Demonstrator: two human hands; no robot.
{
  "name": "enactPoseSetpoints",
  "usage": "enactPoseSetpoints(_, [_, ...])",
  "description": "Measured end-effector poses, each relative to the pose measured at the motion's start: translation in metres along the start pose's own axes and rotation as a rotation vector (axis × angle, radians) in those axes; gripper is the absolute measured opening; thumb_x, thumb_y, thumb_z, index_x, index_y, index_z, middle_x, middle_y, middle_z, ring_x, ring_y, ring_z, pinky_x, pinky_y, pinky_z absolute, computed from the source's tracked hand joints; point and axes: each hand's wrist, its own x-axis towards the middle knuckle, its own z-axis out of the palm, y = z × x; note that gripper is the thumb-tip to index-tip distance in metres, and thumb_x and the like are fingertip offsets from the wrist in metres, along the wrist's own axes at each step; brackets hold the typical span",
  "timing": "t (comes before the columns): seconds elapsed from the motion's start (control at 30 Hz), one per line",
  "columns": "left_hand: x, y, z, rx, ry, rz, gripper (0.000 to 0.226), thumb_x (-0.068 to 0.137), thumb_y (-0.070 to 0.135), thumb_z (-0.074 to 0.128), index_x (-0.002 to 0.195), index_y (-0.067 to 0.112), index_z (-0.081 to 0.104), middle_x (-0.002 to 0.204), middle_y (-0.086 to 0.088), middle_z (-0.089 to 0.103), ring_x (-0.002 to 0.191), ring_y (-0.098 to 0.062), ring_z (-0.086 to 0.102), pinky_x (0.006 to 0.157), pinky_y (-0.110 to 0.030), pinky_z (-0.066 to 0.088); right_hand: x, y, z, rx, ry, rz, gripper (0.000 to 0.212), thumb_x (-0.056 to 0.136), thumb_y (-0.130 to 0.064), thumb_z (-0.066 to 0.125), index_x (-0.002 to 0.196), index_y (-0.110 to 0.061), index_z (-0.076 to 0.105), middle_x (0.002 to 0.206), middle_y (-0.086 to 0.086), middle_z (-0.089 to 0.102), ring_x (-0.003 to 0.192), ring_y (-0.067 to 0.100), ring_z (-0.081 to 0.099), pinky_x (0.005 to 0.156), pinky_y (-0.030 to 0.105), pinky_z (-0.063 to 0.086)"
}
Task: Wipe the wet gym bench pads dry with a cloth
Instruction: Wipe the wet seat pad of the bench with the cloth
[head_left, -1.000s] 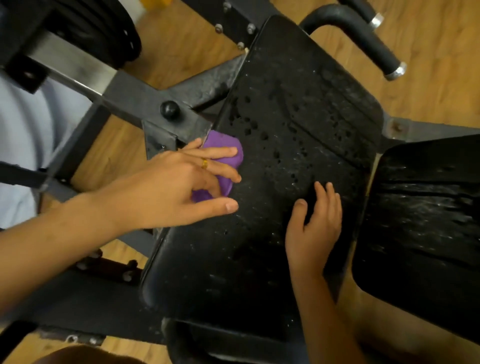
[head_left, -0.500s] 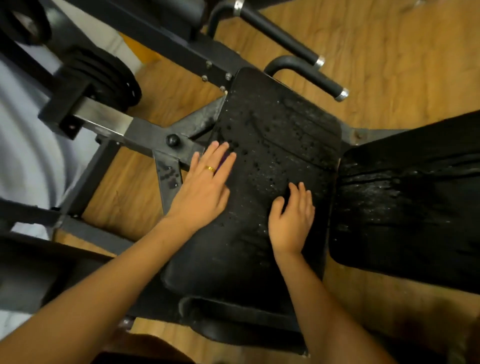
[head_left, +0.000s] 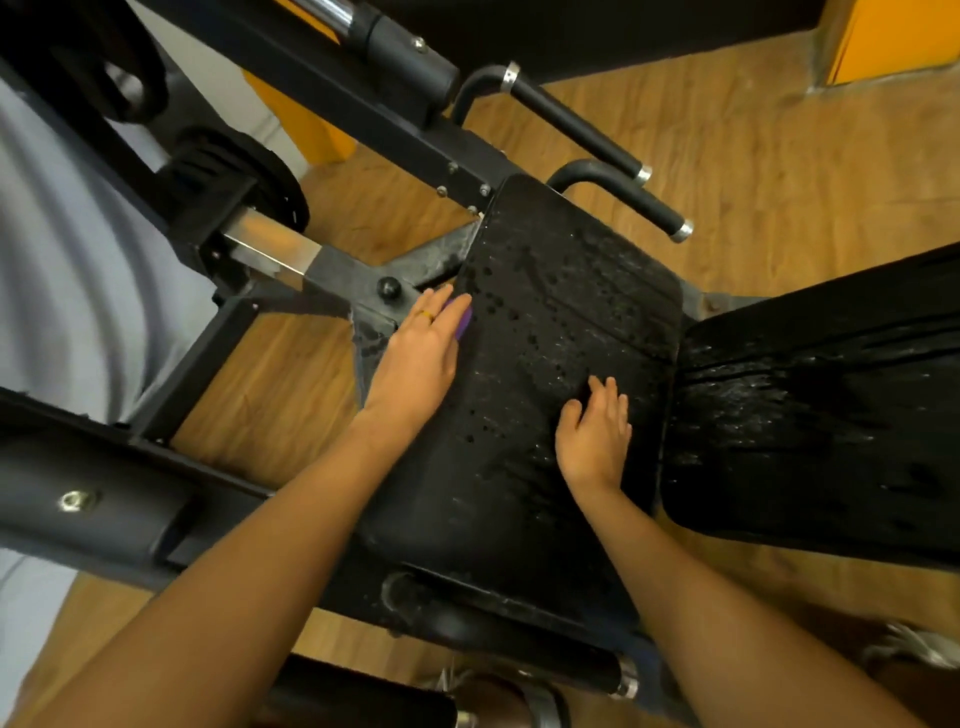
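Note:
A black bench pad (head_left: 561, 312) speckled with water drops fills the middle of the view. A second black pad (head_left: 821, 405) with wet streaks lies to its right. My left hand (head_left: 421, 358) lies flat with straight fingers at the first pad's left edge, pressing a purple cloth (head_left: 464, 326) that shows only as a sliver under the fingertips. My right hand (head_left: 595, 431) rests flat on the same pad's right half, fingers straight and together.
The machine's dark steel frame (head_left: 332, 270) with a round knob (head_left: 388, 287) runs left of the pad. Two black handles (head_left: 618, 192) stick out beyond the pad's far end. Weight plates (head_left: 244, 171) hang at upper left. Wooden floor (head_left: 753, 156) surrounds the machine.
My left hand flattened over the purple cloth and slid along the pad's left edge toward its far end. The right hand stayed flat on the pad. The view pulled back.

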Motion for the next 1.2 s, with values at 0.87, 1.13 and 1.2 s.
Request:
enactPoseSetpoints(0.87, [0.088,-0.006,0.016,0.055,-0.198,0.038,0.051,0.109,0.013,0.036,0.158,0.007,0.026,0.168,-0.008,0.016,0.156,-0.024,0.01,0.123,-0.034,0.014,-0.005,0.025,0.015,-0.015,0.115,-0.114,0.053,0.108,-0.036,0.032,0.158,-0.021,0.031,0.168,-0.005,0.016,0.156,0.01,0.002,0.128,0.038,0.003])
enactPoseSetpoints(1.13, [0.025,-0.024,-0.009,0.034,-0.271,0.137,0.063,0.105,0.008,0.044,0.161,0.014,0.016,0.168,0.001,0.007,0.154,-0.012,0.005,0.118,-0.014,-0.002,-0.005,0.025,0.013,0.0,0.103,-0.114,0.052,0.108,-0.035,0.033,0.158,-0.021,0.031,0.168,-0.005,0.016,0.155,0.01,0.001,0.127,0.036,0.001])
enactPoseSetpoints(1.2, [0.024,-0.026,-0.009,0.008,-0.284,0.143,0.062,0.106,0.016,0.046,0.161,0.017,0.017,0.167,0.006,0.007,0.154,-0.01,0.004,0.12,-0.016,0.0,-0.005,0.026,0.013,0.006,0.112,-0.113,0.052,0.108,-0.034,0.034,0.158,-0.021,0.032,0.168,-0.005,0.017,0.156,0.01,0.001,0.127,0.037,0.002])
